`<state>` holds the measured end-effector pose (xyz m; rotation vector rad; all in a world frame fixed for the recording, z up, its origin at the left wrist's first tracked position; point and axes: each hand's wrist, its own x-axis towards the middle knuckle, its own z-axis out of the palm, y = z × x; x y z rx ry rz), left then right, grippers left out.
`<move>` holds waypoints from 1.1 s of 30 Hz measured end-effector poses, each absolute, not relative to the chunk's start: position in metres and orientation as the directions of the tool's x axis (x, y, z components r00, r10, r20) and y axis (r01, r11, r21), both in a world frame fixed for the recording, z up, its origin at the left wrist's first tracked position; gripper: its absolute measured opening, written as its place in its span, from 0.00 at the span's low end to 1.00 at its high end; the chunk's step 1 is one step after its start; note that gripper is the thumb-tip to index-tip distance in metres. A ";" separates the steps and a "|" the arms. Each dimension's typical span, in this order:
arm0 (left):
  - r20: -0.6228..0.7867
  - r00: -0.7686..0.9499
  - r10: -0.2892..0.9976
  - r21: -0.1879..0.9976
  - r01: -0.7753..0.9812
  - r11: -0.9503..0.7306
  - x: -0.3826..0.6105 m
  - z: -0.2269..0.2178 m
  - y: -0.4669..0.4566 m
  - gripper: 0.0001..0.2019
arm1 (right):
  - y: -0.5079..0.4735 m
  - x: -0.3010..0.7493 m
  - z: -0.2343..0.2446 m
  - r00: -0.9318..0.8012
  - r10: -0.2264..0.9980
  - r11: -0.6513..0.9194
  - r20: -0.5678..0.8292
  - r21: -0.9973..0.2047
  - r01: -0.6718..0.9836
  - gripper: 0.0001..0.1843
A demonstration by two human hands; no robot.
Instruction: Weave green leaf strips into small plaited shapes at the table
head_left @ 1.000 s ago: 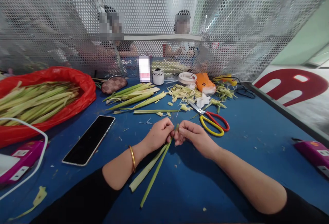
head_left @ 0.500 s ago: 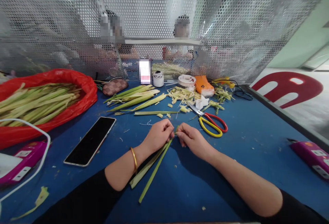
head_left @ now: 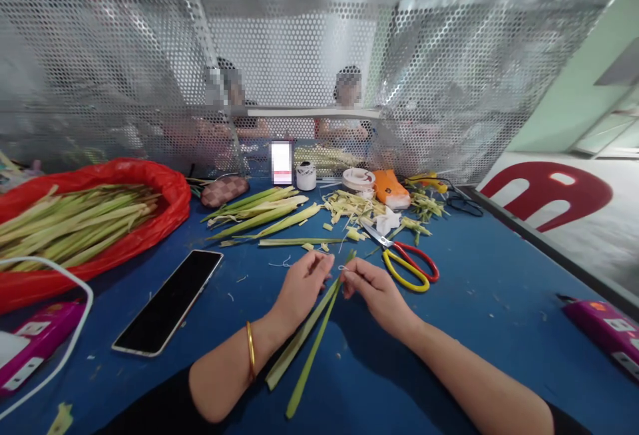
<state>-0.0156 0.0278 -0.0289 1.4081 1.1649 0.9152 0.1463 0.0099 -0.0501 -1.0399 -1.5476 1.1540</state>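
Note:
Between my hands lie two long green leaf strips (head_left: 313, 363), meeting near my fingertips and fanning apart toward me across the table. My right hand (head_left: 372, 287) pinches their joined upper end. A small loop of white thread (head_left: 342, 267) shows beside the right fingertips. Just left of the strips is my left hand (head_left: 303, 289), thumb and fingers pressed together; what they hold, if anything, is too small to make out. A gold bangle (head_left: 250, 351) circles the left wrist. Scissors (head_left: 407, 264) with red and yellow handles rest beyond my right hand.
At left are a red bag (head_left: 177, 189) of leaves, a dark phone (head_left: 170, 303) and a purple power strip (head_left: 42, 348). Several leaves (head_left: 262, 212), trimmings (head_left: 354, 205), a thread spool (head_left: 306, 176) and a tape roll (head_left: 358, 179) lie ahead, before a perforated metal screen (head_left: 304, 42).
My left hand has come away from the strips' joined end, opening a small gap between the hands. The thread loop now shows. The camera has tilted up, so the scene sits lower.

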 end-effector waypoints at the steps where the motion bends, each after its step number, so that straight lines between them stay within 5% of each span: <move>1: -0.152 0.315 0.937 0.984 0.139 0.113 -0.015 -0.027 0.027 0.16 | 0.010 0.147 -0.049 -0.214 0.962 0.190 0.172 -0.980 0.066 0.17; 4: -0.316 0.514 0.798 0.940 0.053 0.338 -0.013 -0.022 0.023 0.18 | 0.011 0.148 -0.044 -0.203 0.966 0.164 0.162 -0.986 -0.004 0.17; 7: -0.331 0.496 0.802 0.919 -0.025 0.394 -0.011 -0.016 0.022 0.14 | 0.012 0.152 -0.038 -0.155 0.964 0.218 0.217 -0.976 -0.012 0.16; 16: -0.253 0.261 0.932 0.967 0.055 0.247 -0.015 0.002 0.035 0.17 | 0.011 0.158 -0.032 -0.150 0.950 0.292 0.275 -0.951 0.102 0.13; 24: -0.065 0.181 0.981 0.990 0.131 0.041 -0.005 0.000 0.035 0.10 | 0.006 0.146 -0.040 -0.231 0.929 0.311 0.288 -0.948 0.070 0.12; 29: -0.112 0.137 0.984 0.980 0.178 0.087 -0.010 0.004 0.041 0.10 | 0.012 0.161 -0.030 -0.318 0.935 0.171 0.155 -0.985 0.023 0.17; 31: -0.135 0.077 0.988 0.973 0.200 0.117 -0.017 0.007 0.044 0.11 | 0.018 0.182 -0.021 -0.180 0.978 0.141 0.105 -0.969 0.201 0.20; 33: -0.126 0.039 0.991 0.973 0.200 0.116 -0.024 0.009 0.046 0.11 | 0.023 0.205 -0.015 0.007 0.988 0.115 0.157 -0.751 0.651 0.15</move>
